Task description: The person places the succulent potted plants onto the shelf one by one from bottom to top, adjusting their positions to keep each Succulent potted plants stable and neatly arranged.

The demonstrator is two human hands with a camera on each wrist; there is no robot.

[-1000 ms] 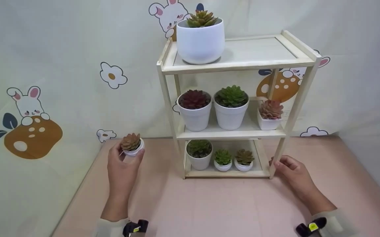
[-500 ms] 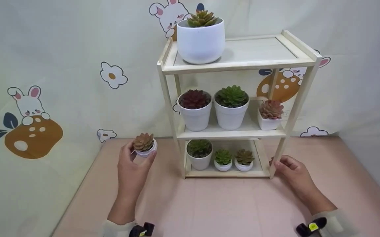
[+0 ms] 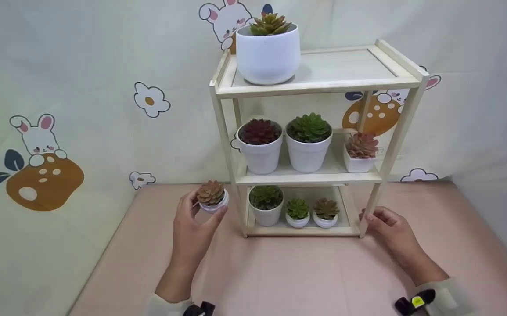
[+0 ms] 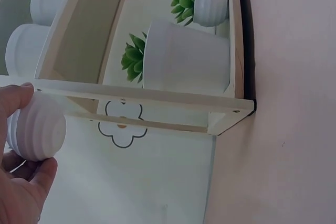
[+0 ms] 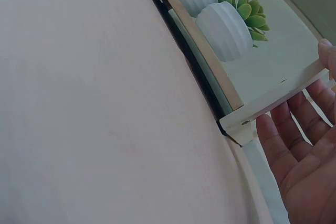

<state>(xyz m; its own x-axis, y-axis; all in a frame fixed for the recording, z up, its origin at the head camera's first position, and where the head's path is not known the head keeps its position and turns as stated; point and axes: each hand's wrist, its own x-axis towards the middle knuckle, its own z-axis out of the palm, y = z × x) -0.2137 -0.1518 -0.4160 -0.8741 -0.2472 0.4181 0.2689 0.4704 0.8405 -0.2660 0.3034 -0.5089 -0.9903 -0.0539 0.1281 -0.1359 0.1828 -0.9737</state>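
My left hand [image 3: 192,235] pinches a small ribbed white pot with a reddish-brown succulent [image 3: 210,193] between thumb and fingers, just left of the shelf's front-left leg. In the left wrist view the white pot [image 4: 43,128] lies between thumb and fingertips, apart from the table. A three-tier wooden shelf [image 3: 310,179] stands in the middle. At its lower right, my right hand [image 3: 391,230] holds the front-right leg. The right wrist view shows the thumb on one side of that leg [image 5: 278,98] and the fingers on the other.
A large white pot [image 3: 268,59] stands on the top tier's left. Dark red [image 3: 260,151], green [image 3: 309,149] and pink [image 3: 360,158] succulents fill the middle tier. Below are a bigger pot [image 3: 267,213] and two small ones [image 3: 297,219]. A printed cloth [image 3: 104,131] hangs behind the pink table [image 3: 297,276].
My left hand has carried the small potted succulent rightward, closer to the shelf's left side. My right hand has stayed on the leg, and the shelf has not moved.
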